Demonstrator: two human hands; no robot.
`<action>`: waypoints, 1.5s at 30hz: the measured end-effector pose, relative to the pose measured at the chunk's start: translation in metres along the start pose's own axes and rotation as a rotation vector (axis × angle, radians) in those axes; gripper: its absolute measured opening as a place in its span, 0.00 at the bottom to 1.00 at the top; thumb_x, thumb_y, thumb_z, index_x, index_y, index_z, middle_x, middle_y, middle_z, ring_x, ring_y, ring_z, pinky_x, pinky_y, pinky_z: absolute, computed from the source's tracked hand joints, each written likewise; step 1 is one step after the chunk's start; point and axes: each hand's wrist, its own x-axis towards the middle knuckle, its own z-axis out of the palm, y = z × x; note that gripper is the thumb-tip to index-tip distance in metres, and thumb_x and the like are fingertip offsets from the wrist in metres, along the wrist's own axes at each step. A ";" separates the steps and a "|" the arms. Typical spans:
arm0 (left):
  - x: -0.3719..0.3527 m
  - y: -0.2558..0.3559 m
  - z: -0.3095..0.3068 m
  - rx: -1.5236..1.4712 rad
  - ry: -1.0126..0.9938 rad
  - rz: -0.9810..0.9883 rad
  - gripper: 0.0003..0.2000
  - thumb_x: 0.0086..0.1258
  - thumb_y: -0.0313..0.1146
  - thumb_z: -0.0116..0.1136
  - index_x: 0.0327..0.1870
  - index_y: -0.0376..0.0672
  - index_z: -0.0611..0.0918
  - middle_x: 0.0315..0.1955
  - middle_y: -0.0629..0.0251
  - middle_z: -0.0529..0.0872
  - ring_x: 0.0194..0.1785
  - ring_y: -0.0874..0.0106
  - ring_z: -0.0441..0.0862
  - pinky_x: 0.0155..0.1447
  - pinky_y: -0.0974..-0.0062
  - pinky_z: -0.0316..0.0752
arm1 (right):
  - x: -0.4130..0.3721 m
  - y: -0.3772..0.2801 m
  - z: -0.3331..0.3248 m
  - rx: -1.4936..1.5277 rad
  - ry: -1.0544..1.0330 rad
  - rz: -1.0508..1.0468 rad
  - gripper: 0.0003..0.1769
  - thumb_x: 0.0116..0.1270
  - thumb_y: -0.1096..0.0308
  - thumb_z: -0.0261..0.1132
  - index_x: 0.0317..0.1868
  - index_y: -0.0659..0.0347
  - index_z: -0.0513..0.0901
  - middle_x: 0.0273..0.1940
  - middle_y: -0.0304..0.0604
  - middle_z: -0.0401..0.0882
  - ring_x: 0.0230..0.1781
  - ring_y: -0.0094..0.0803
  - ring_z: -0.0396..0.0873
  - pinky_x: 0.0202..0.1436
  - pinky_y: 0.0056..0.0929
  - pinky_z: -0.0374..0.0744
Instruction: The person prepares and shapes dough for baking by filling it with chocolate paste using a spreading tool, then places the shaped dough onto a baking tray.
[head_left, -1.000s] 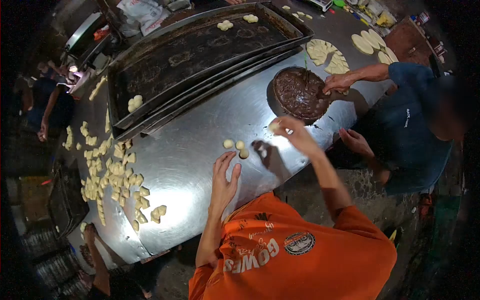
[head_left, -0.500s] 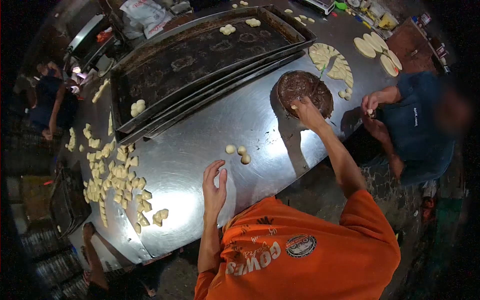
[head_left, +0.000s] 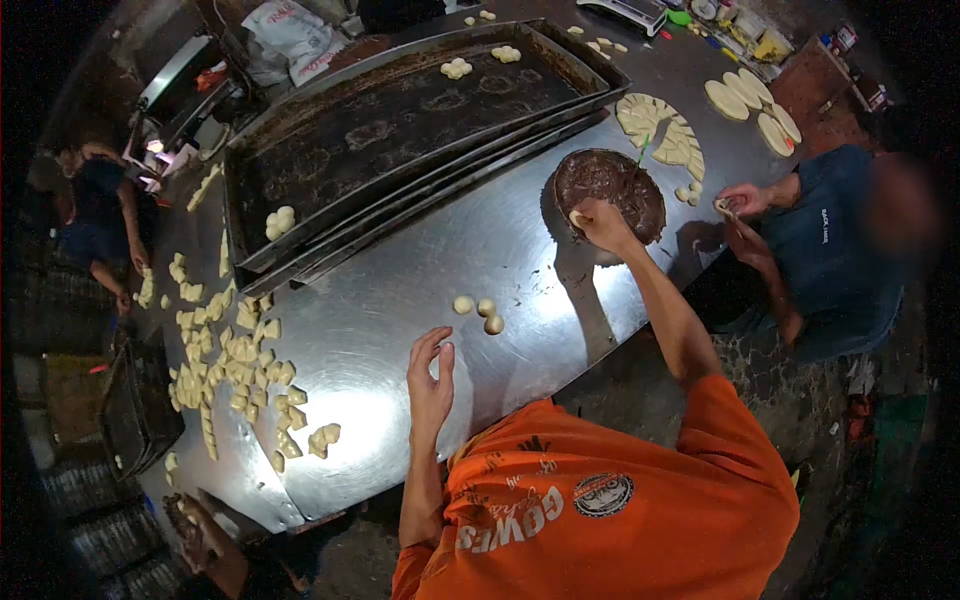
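My left hand [head_left: 430, 378] is held over the near side of the metal table, its fingers apart and nothing in it. Just beyond its fingertips lie three round dough balls [head_left: 486, 307]. My right hand [head_left: 602, 224] is at the near left part of a round pan of dark brown filling [head_left: 598, 176], fingers pinched together. A small pale piece of dough [head_left: 575, 217] shows at its fingertips; the rest of it is hidden by the hand. A thin green-tipped stick [head_left: 642, 150] stands in the filling.
Stacked black baking trays [head_left: 400, 130] with a few dough clusters stand at the back. Cut dough pieces [head_left: 235, 370] cover the left of the table. Dough strips [head_left: 665, 130] and oval doughs [head_left: 740, 95] lie at the far right. A co-worker [head_left: 830, 250] handles dough at right; others are at left.
My right hand has turned and shifted slightly left at the pan. My left hand has barely moved. At left, a co-worker's hands have come down to the dough at the table edge.
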 end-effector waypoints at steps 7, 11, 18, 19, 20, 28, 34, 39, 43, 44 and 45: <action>0.002 -0.001 0.002 -0.017 -0.008 0.001 0.13 0.79 0.32 0.54 0.58 0.39 0.83 0.57 0.55 0.81 0.61 0.62 0.78 0.64 0.66 0.73 | -0.005 0.005 -0.007 0.311 -0.071 0.145 0.14 0.70 0.73 0.65 0.52 0.72 0.81 0.45 0.49 0.87 0.46 0.33 0.85 0.49 0.28 0.80; 0.007 0.002 0.004 -0.013 -0.037 0.014 0.13 0.79 0.32 0.54 0.59 0.40 0.82 0.58 0.55 0.82 0.62 0.62 0.78 0.65 0.66 0.73 | -0.010 -0.017 -0.011 0.768 -0.090 0.263 0.14 0.73 0.73 0.63 0.56 0.69 0.80 0.49 0.45 0.85 0.49 0.32 0.83 0.54 0.27 0.80; 0.032 0.031 0.030 -0.380 -0.145 0.042 0.22 0.79 0.36 0.54 0.69 0.37 0.72 0.63 0.55 0.79 0.67 0.65 0.75 0.71 0.66 0.68 | -0.043 -0.136 0.019 2.022 -0.576 0.279 0.16 0.75 0.73 0.59 0.61 0.63 0.76 0.55 0.49 0.81 0.56 0.41 0.80 0.61 0.37 0.78; 0.035 0.032 0.033 -0.427 -0.066 0.073 0.22 0.78 0.34 0.55 0.70 0.37 0.71 0.63 0.55 0.79 0.67 0.66 0.76 0.71 0.67 0.68 | -0.048 -0.153 0.026 2.095 -0.650 0.273 0.17 0.75 0.72 0.58 0.62 0.62 0.76 0.55 0.49 0.81 0.56 0.42 0.80 0.60 0.37 0.79; 0.036 0.031 0.031 -0.472 0.011 0.106 0.23 0.77 0.32 0.57 0.70 0.37 0.71 0.62 0.55 0.80 0.66 0.66 0.76 0.70 0.68 0.67 | -0.051 -0.165 0.034 2.099 -0.725 0.267 0.17 0.76 0.71 0.57 0.63 0.61 0.76 0.55 0.49 0.81 0.56 0.41 0.80 0.59 0.37 0.79; 0.012 0.000 -0.026 -0.845 0.236 0.012 0.23 0.76 0.29 0.60 0.69 0.40 0.71 0.50 0.65 0.83 0.55 0.76 0.80 0.63 0.74 0.72 | -0.065 -0.227 0.069 1.930 -0.890 0.272 0.14 0.75 0.72 0.60 0.59 0.61 0.77 0.55 0.45 0.81 0.55 0.35 0.81 0.59 0.37 0.81; 0.003 0.017 -0.059 -1.161 0.282 -0.010 0.27 0.80 0.41 0.52 0.75 0.40 0.63 0.59 0.62 0.78 0.61 0.69 0.78 0.64 0.68 0.77 | -0.080 -0.294 0.055 1.675 -0.648 0.118 0.23 0.72 0.74 0.64 0.66 0.68 0.73 0.57 0.48 0.78 0.54 0.33 0.81 0.62 0.31 0.81; -0.011 0.036 -0.079 -0.883 0.251 0.105 0.29 0.80 0.40 0.52 0.77 0.41 0.60 0.65 0.57 0.74 0.69 0.66 0.72 0.69 0.64 0.73 | -0.087 -0.312 0.051 0.901 -0.188 -0.462 0.28 0.66 0.80 0.68 0.67 0.60 0.78 0.56 0.46 0.78 0.53 0.34 0.80 0.56 0.31 0.81; -0.026 0.037 -0.081 -0.371 0.254 0.228 0.27 0.81 0.38 0.50 0.77 0.40 0.61 0.65 0.56 0.73 0.68 0.67 0.72 0.69 0.66 0.71 | -0.076 -0.314 0.036 0.683 -0.283 -0.647 0.15 0.66 0.78 0.69 0.52 0.56 0.89 0.57 0.48 0.74 0.54 0.35 0.79 0.54 0.29 0.79; -0.032 0.036 -0.081 -0.186 0.261 0.219 0.27 0.82 0.37 0.49 0.77 0.40 0.62 0.66 0.56 0.73 0.67 0.67 0.72 0.69 0.67 0.71 | -0.073 -0.317 0.028 0.573 -0.225 -0.792 0.15 0.65 0.77 0.69 0.51 0.56 0.89 0.56 0.47 0.75 0.50 0.37 0.80 0.51 0.31 0.80; -0.037 0.044 -0.081 -0.118 0.250 0.174 0.24 0.81 0.35 0.49 0.75 0.39 0.66 0.65 0.57 0.73 0.65 0.65 0.73 0.68 0.68 0.70 | -0.069 -0.320 0.024 0.466 -0.163 -0.938 0.15 0.64 0.77 0.70 0.51 0.56 0.88 0.55 0.47 0.76 0.47 0.39 0.81 0.48 0.32 0.81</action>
